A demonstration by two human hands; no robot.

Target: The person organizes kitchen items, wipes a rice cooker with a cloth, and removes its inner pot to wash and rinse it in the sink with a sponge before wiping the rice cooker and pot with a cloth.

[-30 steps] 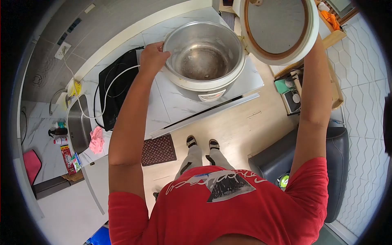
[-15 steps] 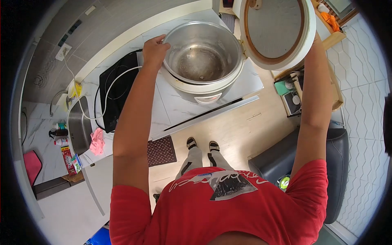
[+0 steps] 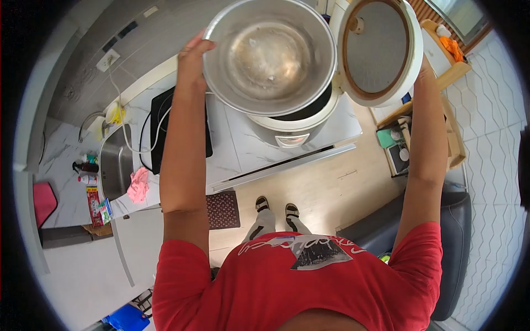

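My left hand (image 3: 193,57) grips the left rim of a metal rice cooker inner pot (image 3: 269,58), which is lifted above the cooker and tilted toward me. The pot's inside is bare metal with a few small specks. Below it, the white rice cooker body (image 3: 292,127) stands on the counter, its dark cavity partly showing. My right hand (image 3: 424,75) is at the outer right edge of the raised rice cooker lid (image 3: 408,91), holding it; its fingers are mostly hidden behind the lid.
A black induction cooktop (image 3: 160,118) with a white cord lies left of the cooker. Farther left are a sink (image 3: 117,165), a pink cloth (image 3: 138,185) and several bottles and packets. A black padded seat (image 3: 455,243) stands at the right, near a wooden shelf (image 3: 455,132).
My left hand has raised the inner pot out of the cooker body and tilted it. The lid stays up at the right with my right hand against it. The view has shifted slightly.
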